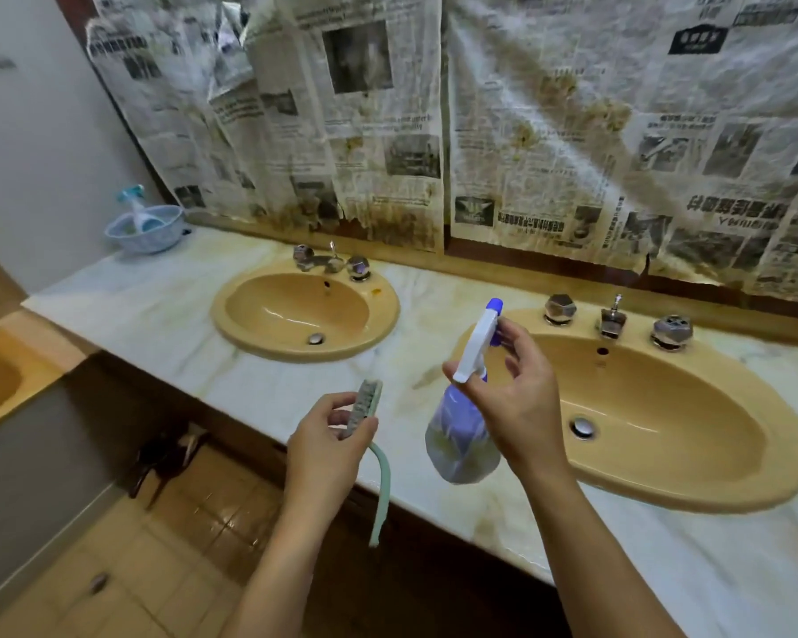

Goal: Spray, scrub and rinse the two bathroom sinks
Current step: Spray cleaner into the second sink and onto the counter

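Observation:
Two tan oval sinks are set in a marble counter point(157, 310): the left sink point(259, 343) farther away, the right sink point(692, 472) close by. My right hand point(512, 402) holds a spray bottle point(461, 435) with a white and blue trigger head by its neck, over the counter just left of the right sink. My left hand point(328, 444) grips a scrub brush point(365, 407) at its head, bristles toward the left, with its pale green handle hanging down past the counter's front edge.
Each sink has a chrome tap set: the left tap point(332, 262) and the right tap point(612, 320). A blue basket point(146, 232) holding a bottle stands at the counter's back left. Stained newspaper point(526, 122) covers the wall behind. A tiled floor point(157, 568) lies below left.

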`<action>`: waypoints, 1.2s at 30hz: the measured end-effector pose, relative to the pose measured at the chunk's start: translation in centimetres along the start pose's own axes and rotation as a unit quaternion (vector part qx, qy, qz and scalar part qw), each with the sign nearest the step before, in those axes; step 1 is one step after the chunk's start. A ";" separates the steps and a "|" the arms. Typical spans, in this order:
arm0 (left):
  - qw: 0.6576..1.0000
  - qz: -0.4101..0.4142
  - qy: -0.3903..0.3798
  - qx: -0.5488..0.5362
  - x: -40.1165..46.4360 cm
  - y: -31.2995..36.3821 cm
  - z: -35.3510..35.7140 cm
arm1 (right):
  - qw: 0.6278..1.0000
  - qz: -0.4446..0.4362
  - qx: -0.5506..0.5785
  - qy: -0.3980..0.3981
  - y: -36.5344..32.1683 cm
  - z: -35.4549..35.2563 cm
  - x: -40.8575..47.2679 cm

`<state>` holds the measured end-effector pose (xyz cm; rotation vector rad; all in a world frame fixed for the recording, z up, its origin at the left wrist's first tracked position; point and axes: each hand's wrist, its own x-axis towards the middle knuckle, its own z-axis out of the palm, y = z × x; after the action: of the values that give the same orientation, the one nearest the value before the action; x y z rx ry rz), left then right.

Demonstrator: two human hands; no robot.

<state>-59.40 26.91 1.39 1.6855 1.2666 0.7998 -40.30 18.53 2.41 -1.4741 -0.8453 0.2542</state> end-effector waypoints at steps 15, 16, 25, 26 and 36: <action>0.996 -0.026 -0.060 0.064 18.3 -4.6 0.8 | 0.999 0.029 -0.045 0.011 5.4 12.0 10.0; 0.995 -0.030 -0.065 0.072 19.4 -5.2 1.2 | 0.998 0.031 -0.052 0.009 5.9 12.5 10.7; 0.976 -0.064 -0.164 0.131 24.9 -9.7 5.4 | 0.994 0.053 -0.092 0.024 7.7 14.3 12.0; 0.973 -0.063 -0.177 0.133 25.3 -10.1 5.7 | 0.993 0.056 -0.095 0.030 7.7 14.5 11.8; 0.934 -0.021 -0.344 0.093 28.0 -14.2 4.4 | 0.978 0.072 -0.147 0.131 6.0 20.7 10.7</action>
<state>-53.54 54.29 -13.38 1.8468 0.8886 0.0255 -43.89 41.86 -2.09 -1.8040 -0.5796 0.0386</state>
